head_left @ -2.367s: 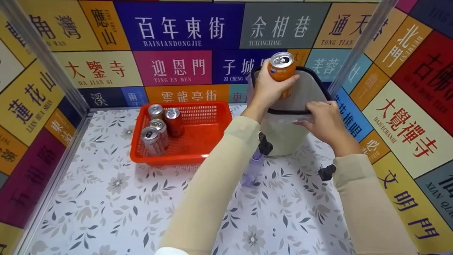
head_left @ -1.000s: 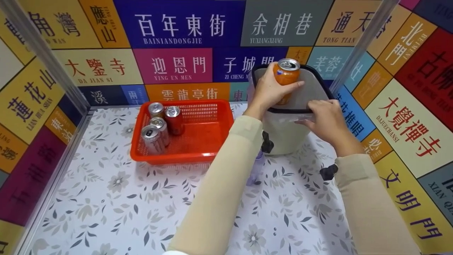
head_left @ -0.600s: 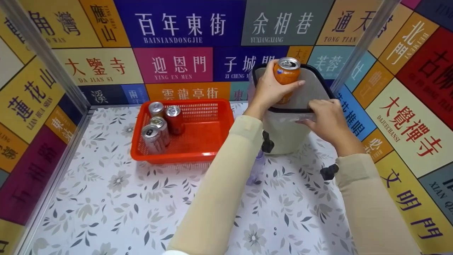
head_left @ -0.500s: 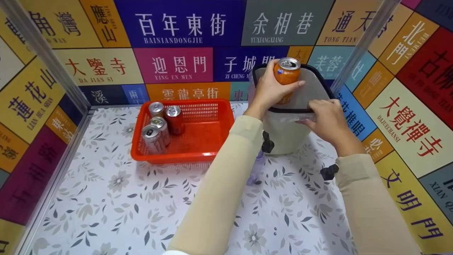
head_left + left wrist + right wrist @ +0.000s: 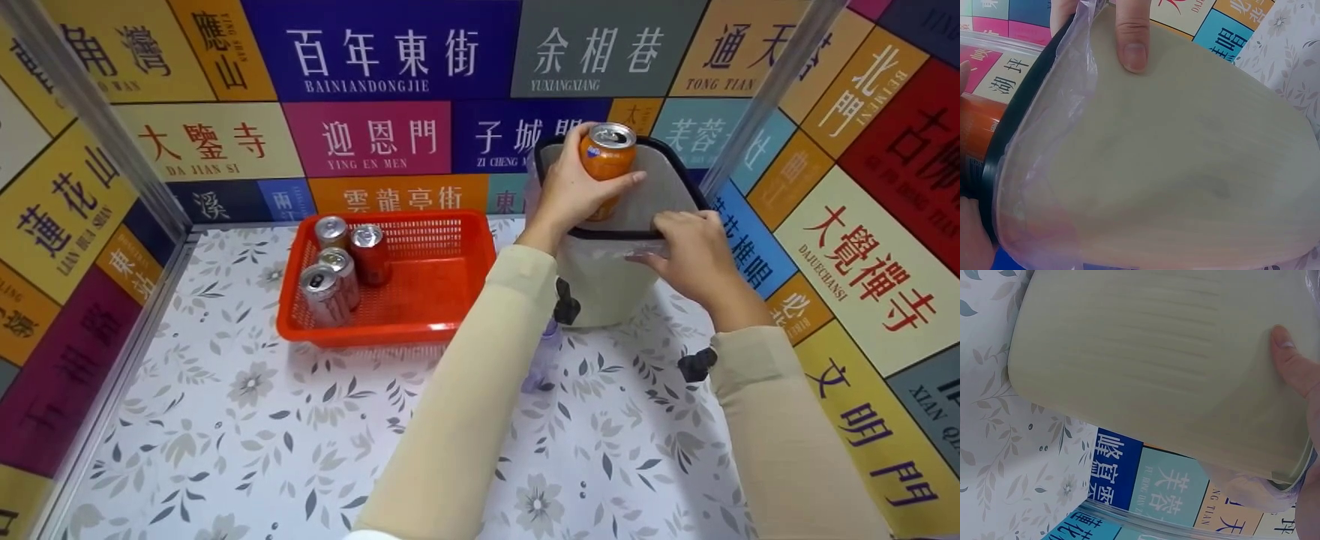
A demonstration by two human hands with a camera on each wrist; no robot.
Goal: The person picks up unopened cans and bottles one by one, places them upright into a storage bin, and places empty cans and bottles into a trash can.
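Note:
My left hand [image 5: 570,187] grips an orange drink can [image 5: 609,157] around its side. The can is upright, its silver top facing up with the drinking hole open. It hangs over the mouth of a pale green trash bin [image 5: 607,289], its lower part overlapping the opening. The bin has a black rim and a clear plastic liner folded over the edge. My right hand [image 5: 694,255] holds the rim at the near right corner, fingers over it and thumb outside, against the wall. The left wrist view shows that thumb [image 5: 1133,42] on the bin's side.
Left of the bin stands a red plastic basket [image 5: 442,334], with several drink cans [image 5: 324,292] upright at its left end. A translucent purple bottle [image 5: 544,364] is partly hidden behind my left forearm. Printed wall panels [image 5: 367,142] enclose the flower-patterned tabletop [image 5: 255,450].
Since the oldest frame, my left hand and the orange can have shifted slightly right and down over the bin. Over the last second everything has stayed almost still; my right hand keeps its hold.

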